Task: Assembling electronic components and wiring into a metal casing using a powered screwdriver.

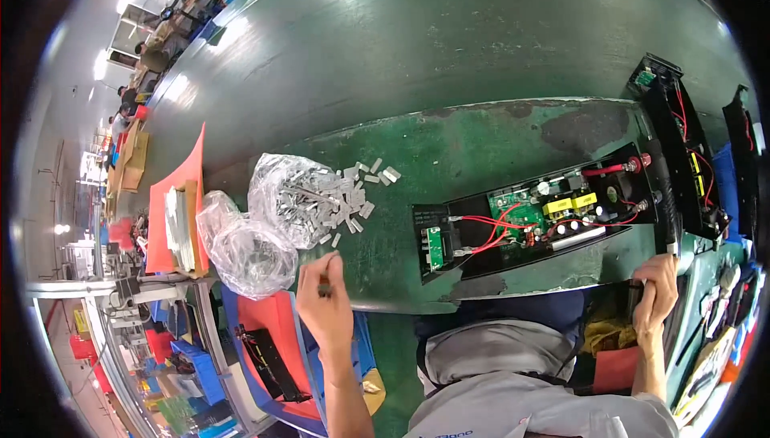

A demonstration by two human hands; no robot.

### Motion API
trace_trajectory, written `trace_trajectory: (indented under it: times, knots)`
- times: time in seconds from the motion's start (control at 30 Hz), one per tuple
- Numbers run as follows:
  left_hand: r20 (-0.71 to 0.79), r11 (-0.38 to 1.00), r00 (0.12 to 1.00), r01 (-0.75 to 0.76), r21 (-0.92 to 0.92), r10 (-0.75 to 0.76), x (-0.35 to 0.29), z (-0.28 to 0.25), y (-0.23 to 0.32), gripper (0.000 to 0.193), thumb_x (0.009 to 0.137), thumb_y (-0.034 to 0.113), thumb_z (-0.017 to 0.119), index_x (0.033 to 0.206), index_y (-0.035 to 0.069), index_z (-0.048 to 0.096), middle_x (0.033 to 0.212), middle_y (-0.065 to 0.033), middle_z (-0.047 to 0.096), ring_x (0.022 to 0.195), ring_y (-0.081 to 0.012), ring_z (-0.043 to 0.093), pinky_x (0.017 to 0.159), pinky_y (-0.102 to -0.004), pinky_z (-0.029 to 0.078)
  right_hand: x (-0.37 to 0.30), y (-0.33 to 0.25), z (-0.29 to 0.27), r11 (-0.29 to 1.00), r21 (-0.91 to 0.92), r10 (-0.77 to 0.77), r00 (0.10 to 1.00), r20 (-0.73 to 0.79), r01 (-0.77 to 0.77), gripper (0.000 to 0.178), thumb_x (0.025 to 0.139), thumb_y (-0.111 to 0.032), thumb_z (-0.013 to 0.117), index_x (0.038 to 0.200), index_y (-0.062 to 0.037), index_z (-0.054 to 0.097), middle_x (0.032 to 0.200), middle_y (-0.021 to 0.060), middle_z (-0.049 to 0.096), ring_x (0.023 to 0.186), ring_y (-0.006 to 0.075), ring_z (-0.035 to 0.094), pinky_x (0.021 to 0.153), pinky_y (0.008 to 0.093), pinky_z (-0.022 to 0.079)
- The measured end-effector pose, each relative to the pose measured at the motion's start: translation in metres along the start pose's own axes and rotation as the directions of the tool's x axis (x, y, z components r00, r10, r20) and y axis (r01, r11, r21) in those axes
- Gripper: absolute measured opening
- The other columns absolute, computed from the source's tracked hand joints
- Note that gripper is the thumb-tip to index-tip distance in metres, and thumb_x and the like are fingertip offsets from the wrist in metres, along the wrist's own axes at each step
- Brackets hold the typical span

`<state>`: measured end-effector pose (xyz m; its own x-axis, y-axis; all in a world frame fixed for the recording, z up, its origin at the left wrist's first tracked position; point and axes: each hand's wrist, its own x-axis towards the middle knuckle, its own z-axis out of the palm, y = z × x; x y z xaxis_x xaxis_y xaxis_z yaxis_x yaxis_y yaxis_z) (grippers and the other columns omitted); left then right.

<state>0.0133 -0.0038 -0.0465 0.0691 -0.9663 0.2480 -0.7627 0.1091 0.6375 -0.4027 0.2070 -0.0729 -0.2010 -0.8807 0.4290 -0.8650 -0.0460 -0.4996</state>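
Observation:
My left hand [325,302] is raised at the table's near edge, thumb and fingers curled together in a pinch. Whatever lies between its fingertips is too small to make out. Just beyond it, small grey metal blocks [321,205] spill from a clear plastic bag [269,173]. On the right, my right hand [658,289] is closed around the near end of a black rod-shaped tool [662,197], which looks like an electric screwdriver. Beside that tool lies an open black housing [481,265] with a green circuit board [513,209], red wires and yellow-wrapped parts.
More black housings with wiring [682,141] stand at the right edge. A second clear bag [253,257] and an orange-red sheet by papers [178,213] lie left. Below the table's left end, a blue bin [309,366] holds a black part [269,362]. People work far left.

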Motion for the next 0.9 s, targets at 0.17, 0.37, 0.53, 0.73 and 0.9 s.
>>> trace_trajectory:
  times: [0.17, 0.37, 0.53, 0.73, 0.9]
  knots:
    - [0.023, 0.985, 0.999, 0.019, 0.174, -0.023, 0.028, 0.035, -0.004, 0.018, 0.089, 0.015, 0.077, 0.102, 0.004, 0.074, 0.092, -0.0109, 0.068, 0.073, -0.0218, 0.064, 0.069, -0.0334, 0.051, 0.019, -0.035, 0.029, 0.986, 0.041, 0.165, 0.986, -0.026, -0.164, 0.022, 0.081, 0.007, 0.061, 0.103, 0.0018, 0.060, 0.093, 0.0157, 0.059, 0.084, 0.0313, 0.057, 0.082, 0.0403, 0.045]
    - [-0.047, 0.918, 0.977, -0.180, 0.352, 0.209, 0.026, 0.060, -0.024, 0.012, 0.090, 0.014, 0.072, 0.099, 0.006, 0.072, 0.096, -0.0133, 0.068, 0.078, -0.0334, 0.067, 0.071, -0.0402, 0.053, 0.043, -0.034, 0.052, 0.988, 0.062, 0.151, 0.982, -0.110, -0.145, 0.018, 0.081, 0.005, 0.068, 0.093, -0.0018, 0.057, 0.087, 0.0123, 0.060, 0.080, 0.0321, 0.057, 0.080, 0.0415, 0.044]
    - [0.027, 0.940, 0.987, -0.159, 0.302, 0.158, 0.038, 0.047, -0.032, 0.013, 0.092, 0.017, 0.071, 0.100, 0.007, 0.072, 0.098, -0.0135, 0.068, 0.080, -0.0325, 0.067, 0.070, -0.0418, 0.053, 0.035, -0.045, 0.045, 0.986, 0.114, 0.135, 0.984, -0.114, -0.122, 0.016, 0.080, 0.006, 0.068, 0.091, -0.0024, 0.060, 0.084, 0.0122, 0.060, 0.080, 0.0302, 0.059, 0.084, 0.0414, 0.045]
    - [0.139, 0.932, 0.965, -0.253, 0.258, 0.223, 0.041, 0.040, -0.037, 0.020, 0.093, 0.017, 0.070, 0.100, 0.000, 0.067, 0.095, -0.0160, 0.066, 0.082, -0.0333, 0.067, 0.070, -0.0420, 0.052, 0.034, -0.059, 0.047, 0.980, 0.196, 0.067, 0.988, -0.136, -0.040, 0.019, 0.077, 0.006, 0.070, 0.092, -0.0035, 0.061, 0.085, 0.0101, 0.063, 0.077, 0.0292, 0.059, 0.075, 0.0405, 0.045]
    - [0.135, 0.888, 0.941, -0.338, 0.311, 0.311, 0.037, 0.031, -0.020, 0.017, 0.096, 0.014, 0.065, 0.106, 0.001, 0.061, 0.094, -0.0153, 0.065, 0.079, -0.0317, 0.066, 0.067, -0.0407, 0.052, 0.040, -0.077, 0.053, 0.935, 0.352, 0.003, 0.991, -0.136, 0.046, 0.021, 0.075, 0.005, 0.074, 0.090, -0.0039, 0.063, 0.082, 0.0097, 0.067, 0.070, 0.0269, 0.060, 0.067, 0.0379, 0.046]
